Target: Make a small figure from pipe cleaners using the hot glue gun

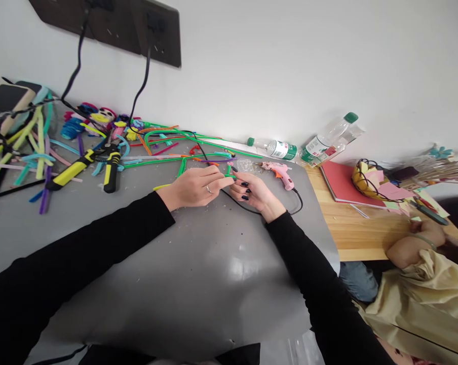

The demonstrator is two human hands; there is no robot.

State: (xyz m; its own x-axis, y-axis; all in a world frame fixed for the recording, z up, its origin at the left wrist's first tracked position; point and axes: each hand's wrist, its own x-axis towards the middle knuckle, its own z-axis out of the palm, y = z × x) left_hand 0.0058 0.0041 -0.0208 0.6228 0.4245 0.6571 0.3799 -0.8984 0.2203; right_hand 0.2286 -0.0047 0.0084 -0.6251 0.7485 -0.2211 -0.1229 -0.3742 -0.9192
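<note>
My left hand and my right hand meet over the grey table. Both pinch a small green pipe-cleaner piece between their fingertips. The left hand wears a ring; the right has dark nails. Both arms are in black sleeves. More green pipe cleaners lie just beyond the hands, and a pink glue gun rests to the right of them, its black cord running under my right wrist.
A heap of coloured pipe cleaners and yellow-handled pliers lie at the left. Two plastic bottles lie by the wall. Another person's arm rests at a wooden table with a red book.
</note>
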